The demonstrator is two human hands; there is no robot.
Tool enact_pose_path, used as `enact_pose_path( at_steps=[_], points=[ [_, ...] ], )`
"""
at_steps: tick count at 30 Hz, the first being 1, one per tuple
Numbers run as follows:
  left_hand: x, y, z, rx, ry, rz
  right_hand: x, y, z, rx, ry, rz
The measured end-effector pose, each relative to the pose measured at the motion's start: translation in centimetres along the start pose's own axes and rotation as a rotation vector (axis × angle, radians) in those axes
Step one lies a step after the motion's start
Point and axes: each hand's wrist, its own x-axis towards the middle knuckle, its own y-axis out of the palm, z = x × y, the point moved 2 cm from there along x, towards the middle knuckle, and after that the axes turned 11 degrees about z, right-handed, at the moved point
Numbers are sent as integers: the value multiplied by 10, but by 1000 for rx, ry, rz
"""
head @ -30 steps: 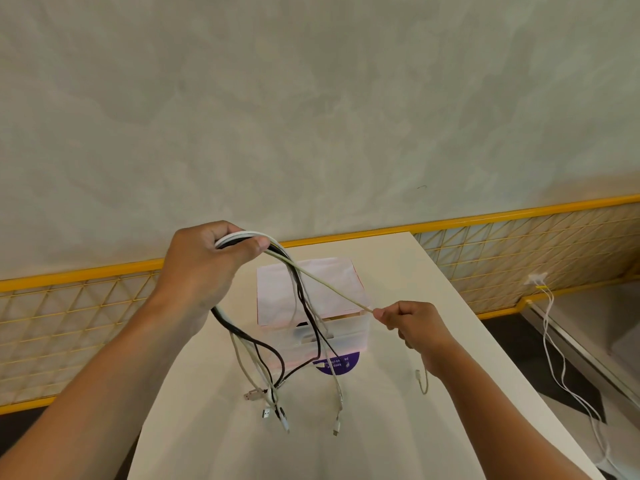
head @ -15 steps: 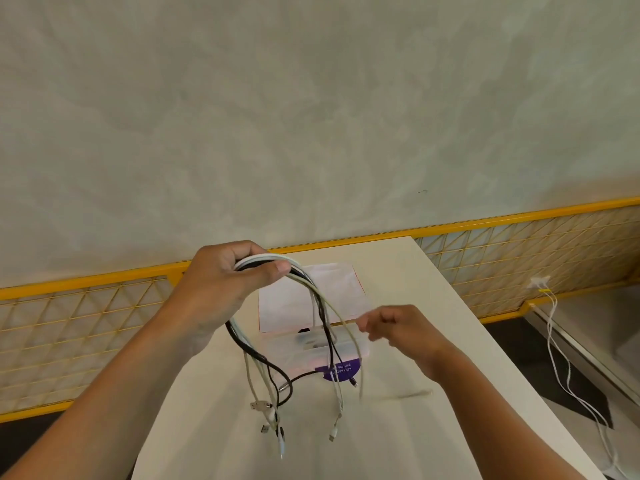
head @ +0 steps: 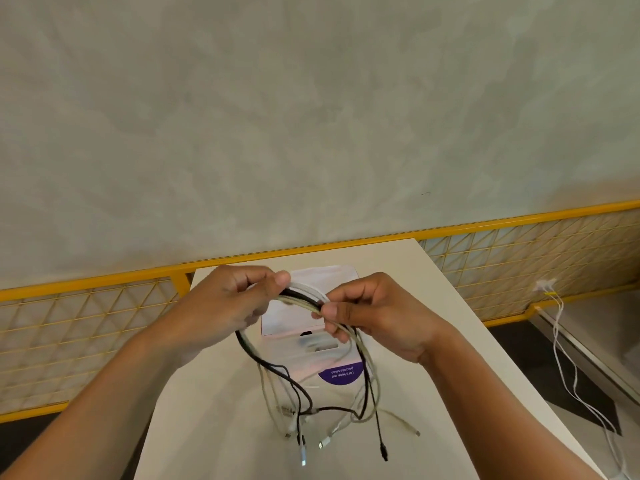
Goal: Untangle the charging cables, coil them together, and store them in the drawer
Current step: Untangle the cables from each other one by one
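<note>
A bundle of white and black charging cables (head: 302, 295) arches between both hands above the white table (head: 450, 341). My left hand (head: 239, 303) grips the bundle's left side between thumb and fingers. My right hand (head: 367, 313) pinches the right side, close beside the left. The loose ends hang down on both sides, and their plugs (head: 304, 441) dangle just over the tabletop. Under the cables stands a small translucent plastic drawer box (head: 311, 351) with a purple round label; its front is partly hidden by the cables.
A yellow wire-mesh railing (head: 86, 306) runs behind the table along a grey wall. At the right, white cables (head: 564, 362) hang from a socket down to the floor beside a low ledge.
My right hand let go of the single stretched cable end, came up left and took hold of the bundle beside my left hand. The bundle dropped a little lower.
</note>
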Motion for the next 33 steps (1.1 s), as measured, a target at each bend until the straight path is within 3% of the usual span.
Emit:
enact_pose_path(
  at_steps=[4,7,17,26,33],
  points=[
    [-2,0,-5,211,-159,246,3,6,-2,-76,15,-22],
    [5,9,-9,310,-228,297,7,16,-6,-130,21,-33],
    [18,30,-5,429,-116,1,4,7,6,-71,-7,-47],
    [12,32,-13,345,3,116,5,7,6,88,47,61],
    [10,24,-11,313,36,71,0,-6,8,30,44,-74]
  ],
)
